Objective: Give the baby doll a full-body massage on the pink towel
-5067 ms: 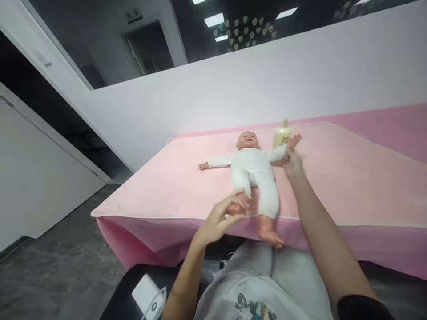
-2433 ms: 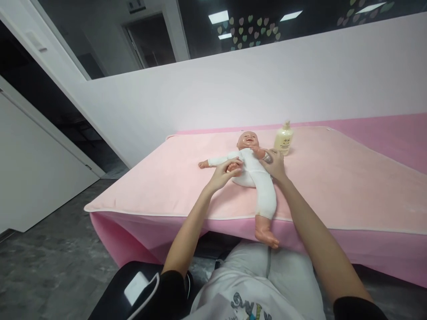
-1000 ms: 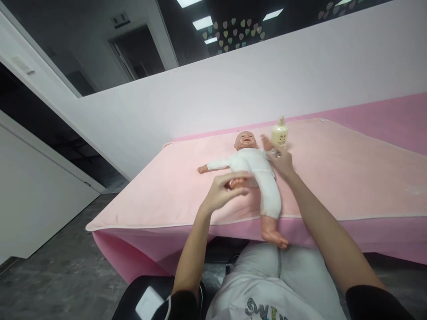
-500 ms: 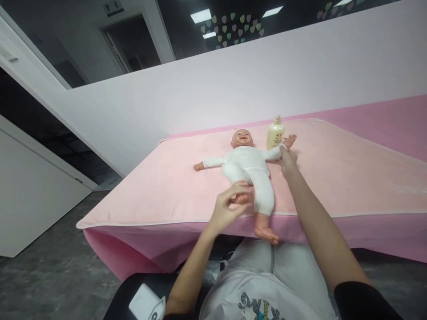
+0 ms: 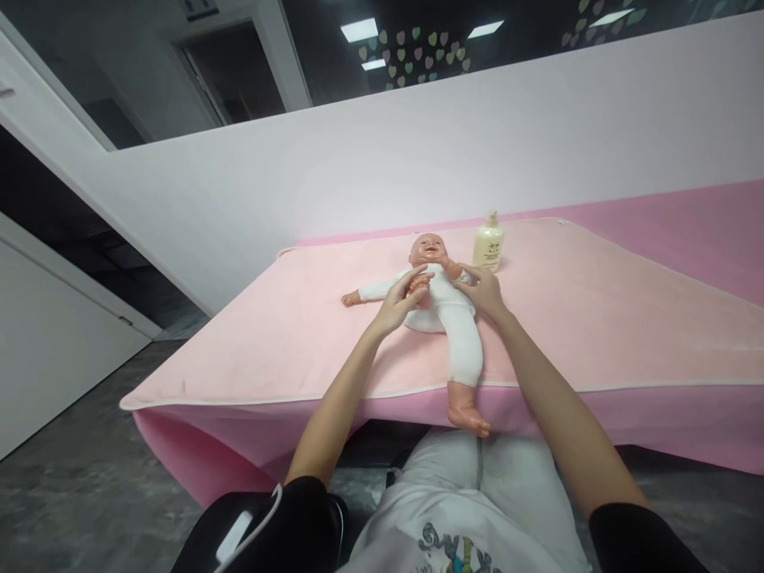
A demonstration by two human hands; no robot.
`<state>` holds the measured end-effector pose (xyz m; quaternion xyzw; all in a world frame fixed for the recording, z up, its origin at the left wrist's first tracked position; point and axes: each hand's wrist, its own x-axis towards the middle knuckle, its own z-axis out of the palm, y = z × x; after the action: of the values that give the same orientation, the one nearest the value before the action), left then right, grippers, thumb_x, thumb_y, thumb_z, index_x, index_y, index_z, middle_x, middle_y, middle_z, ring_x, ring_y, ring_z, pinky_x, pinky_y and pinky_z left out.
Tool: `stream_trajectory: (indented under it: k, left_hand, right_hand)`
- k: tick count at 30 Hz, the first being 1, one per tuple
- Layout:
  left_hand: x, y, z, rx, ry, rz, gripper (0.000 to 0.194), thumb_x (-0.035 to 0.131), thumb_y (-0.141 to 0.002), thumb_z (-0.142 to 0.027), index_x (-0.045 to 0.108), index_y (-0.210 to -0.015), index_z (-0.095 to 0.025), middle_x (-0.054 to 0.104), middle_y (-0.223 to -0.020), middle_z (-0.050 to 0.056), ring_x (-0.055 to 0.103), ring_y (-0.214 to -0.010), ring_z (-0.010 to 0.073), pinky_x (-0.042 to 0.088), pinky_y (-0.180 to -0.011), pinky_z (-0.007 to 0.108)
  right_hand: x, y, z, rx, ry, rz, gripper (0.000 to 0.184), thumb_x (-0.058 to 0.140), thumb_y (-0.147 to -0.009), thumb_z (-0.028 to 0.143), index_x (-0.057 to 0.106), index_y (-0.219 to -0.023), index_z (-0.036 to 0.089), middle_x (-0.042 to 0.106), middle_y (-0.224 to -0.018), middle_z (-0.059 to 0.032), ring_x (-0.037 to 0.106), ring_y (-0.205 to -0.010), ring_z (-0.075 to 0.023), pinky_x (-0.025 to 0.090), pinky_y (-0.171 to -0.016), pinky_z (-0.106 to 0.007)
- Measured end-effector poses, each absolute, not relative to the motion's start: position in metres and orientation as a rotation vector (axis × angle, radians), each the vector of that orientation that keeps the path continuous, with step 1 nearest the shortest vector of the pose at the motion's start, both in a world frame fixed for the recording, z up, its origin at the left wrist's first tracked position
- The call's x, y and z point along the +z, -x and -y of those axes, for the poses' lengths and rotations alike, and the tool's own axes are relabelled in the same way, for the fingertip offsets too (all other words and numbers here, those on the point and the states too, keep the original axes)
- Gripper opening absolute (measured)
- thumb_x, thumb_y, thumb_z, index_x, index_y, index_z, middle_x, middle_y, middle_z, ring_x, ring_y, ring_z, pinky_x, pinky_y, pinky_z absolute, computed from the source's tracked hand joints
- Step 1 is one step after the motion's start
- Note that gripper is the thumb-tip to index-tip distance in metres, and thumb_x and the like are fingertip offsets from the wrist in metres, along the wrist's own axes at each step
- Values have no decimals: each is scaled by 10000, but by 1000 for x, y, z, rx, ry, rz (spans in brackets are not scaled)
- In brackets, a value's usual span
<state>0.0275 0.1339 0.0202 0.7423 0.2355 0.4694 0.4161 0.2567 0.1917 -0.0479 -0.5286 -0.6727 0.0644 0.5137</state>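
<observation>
A baby doll (image 5: 457,318) with a white cloth body lies on its back on a pink blanket (image 5: 286,342), its head toward the wall. My left hand (image 5: 404,301) is closed round the doll's foot on the left, which is lifted over the belly with that leg bent. My right hand (image 5: 482,290) grips the doll's arm on the right near the wrist, and that arm is folded across the chest. The doll's other arm stretches out to the left. Its other leg lies straight, with the foot over the table's front edge.
A pale yellow pump bottle (image 5: 488,245) stands behind my right hand, beside the doll's head. Behind the table rises a white wall (image 5: 358,167) below a dark window. A white device with a cord (image 5: 235,537) lies on a black seat at lower left.
My left hand has pushed the doll's foot up toward its belly, bending the leg. My right hand has brought the doll's outstretched arm inward across the chest.
</observation>
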Motion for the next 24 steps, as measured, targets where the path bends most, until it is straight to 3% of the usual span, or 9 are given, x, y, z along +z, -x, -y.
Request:
stream_trajectory:
  k: [4,7,11,14,19,24]
  left_hand:
    - [19,-31,-129,1267,-1728,-584,540,590,-845,-407,485,-1336,-209,566,-1329,124,531,-1220,253,507,-935,383]
    - [17,-29,-87,1274,-1776,-571,500,660,-799,-359,556,-1259,-193,630,-1238,117,593,-1132,238,522,-904,348]
    - [-2,-26,-18,1080,-1973,-597,421,704,-735,-244,636,-1143,-162,703,-1068,108,656,-981,207,546,-743,254]
    - [-13,-24,7,998,-2078,-583,330,652,-744,-173,678,-1073,-172,722,-985,83,671,-913,179,541,-729,243]
    - [9,-17,-38,1132,-2021,-623,346,713,-728,-260,681,-1060,-167,704,-1074,116,669,-950,217,548,-691,256]
    - [17,-20,-117,1168,-2027,-595,425,638,-815,-369,609,-1196,-182,626,-1248,115,557,-1191,244,480,-965,351]
  right_hand:
    - [-48,-266,-196,367,1235,1218,561,730,-629,384,670,-1138,155,677,-1017,-84,599,-893,-211,483,-823,-351]
    - [-52,-273,-204,489,1196,929,565,738,-598,383,664,-1095,124,679,-976,-80,611,-868,-196,504,-782,-322]
    - [-61,-283,-214,701,1161,567,523,665,-669,362,599,-1130,122,645,-1034,-95,626,-856,-185,537,-691,-299]
    - [-66,-286,-217,692,1190,427,527,583,-744,401,532,-1205,152,602,-1130,-116,623,-903,-195,547,-667,-320]
    - [-58,-270,-206,333,1300,925,545,650,-692,423,604,-1155,139,643,-1010,-101,588,-889,-225,493,-817,-391]
    - [-46,-252,-187,29,1378,1689,470,610,-743,353,656,-1179,183,629,-897,-118,536,-910,-265,421,-882,-413]
